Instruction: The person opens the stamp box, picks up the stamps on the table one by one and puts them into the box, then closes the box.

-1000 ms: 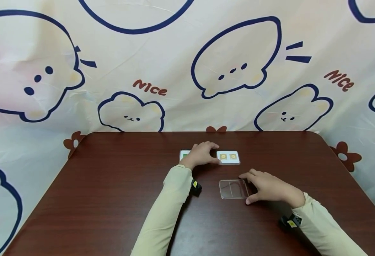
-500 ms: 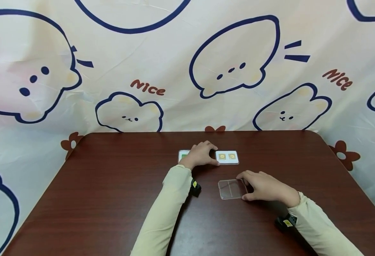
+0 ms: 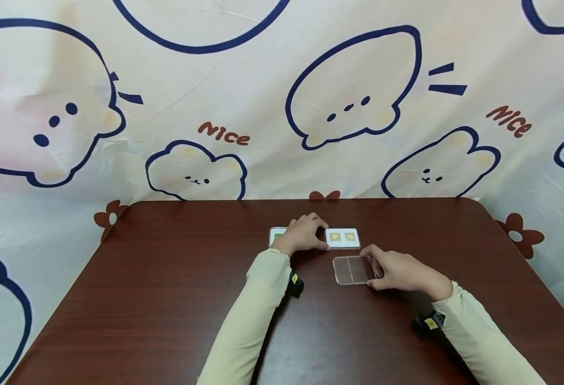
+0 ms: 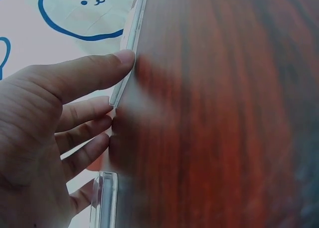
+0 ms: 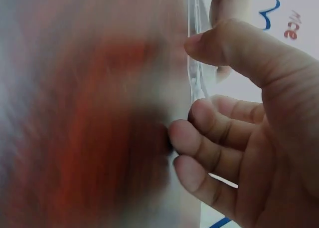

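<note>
My left hand [image 3: 303, 233] holds the left end of a flat clear case with a white card [image 3: 342, 238] bearing two yellow squares. In the left wrist view, its thumb presses the case's edge [image 4: 130, 38] and a fingertip meets the corner. Partly hidden behind that hand is a second cased card [image 3: 278, 233] with a green mark. My right hand [image 3: 402, 271] pinches the right end of a clear, divided plastic lid [image 3: 351, 270] between thumb and fingers, just in front of the yellow-square card and apart from it.
Everything lies on a dark brown wooden table [image 3: 166, 299]. Behind it hangs a pale cloth [image 3: 272, 107] printed with blue-outlined cartoon animals. The second case's end [image 4: 104, 203] stands close to the left hand's little finger.
My right hand has closed in on the clear lid, gripped it and moved it away from me, closer to the yellow-square card. The left hand has stayed in place.
</note>
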Available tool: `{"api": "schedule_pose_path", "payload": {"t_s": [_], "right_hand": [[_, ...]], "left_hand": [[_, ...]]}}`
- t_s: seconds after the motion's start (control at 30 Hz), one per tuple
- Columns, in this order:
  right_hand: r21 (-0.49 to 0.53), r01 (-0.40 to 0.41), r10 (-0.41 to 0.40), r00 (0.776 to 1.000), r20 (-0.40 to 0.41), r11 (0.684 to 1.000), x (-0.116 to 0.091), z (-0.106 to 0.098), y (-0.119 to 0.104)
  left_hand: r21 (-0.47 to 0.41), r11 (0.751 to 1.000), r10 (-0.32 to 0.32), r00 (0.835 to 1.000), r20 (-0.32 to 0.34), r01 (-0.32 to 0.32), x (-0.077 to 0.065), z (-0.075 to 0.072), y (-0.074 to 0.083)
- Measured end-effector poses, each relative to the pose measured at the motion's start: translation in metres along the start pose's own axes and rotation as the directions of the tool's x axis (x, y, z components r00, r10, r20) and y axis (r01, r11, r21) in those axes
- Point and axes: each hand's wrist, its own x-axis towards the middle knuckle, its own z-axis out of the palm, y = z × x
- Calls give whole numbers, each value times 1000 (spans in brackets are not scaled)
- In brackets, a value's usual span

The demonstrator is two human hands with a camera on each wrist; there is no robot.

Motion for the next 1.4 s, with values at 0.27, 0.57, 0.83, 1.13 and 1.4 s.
{"api": "schedule_pose_path", "payload": {"t_s": [0.27,0.57,0.83,1.13,1.4], "right_hand": [[29,-19,21,997,-76,999,22,-4,16],[50,-23,28,996,-82,998,44,-6,24],[43,-21,24,998,-66,999,54,-9,25],[47,-72,74,997,-27,996,63,-11,26],[116,-107,105,994,25,988,66,-13,24]], "left_hand": [[5,1000,-7,1000,-7,7,0,1,-1],[41,999,-1,1000,-11,1,2,3,-1],[29,1000,4,1000,0,-4,4,4,-4],[-1,1000,9,1000,21,-9,5,1,-5],[-15,1000,15,1000,-1,-15,4,1,-4]]}}
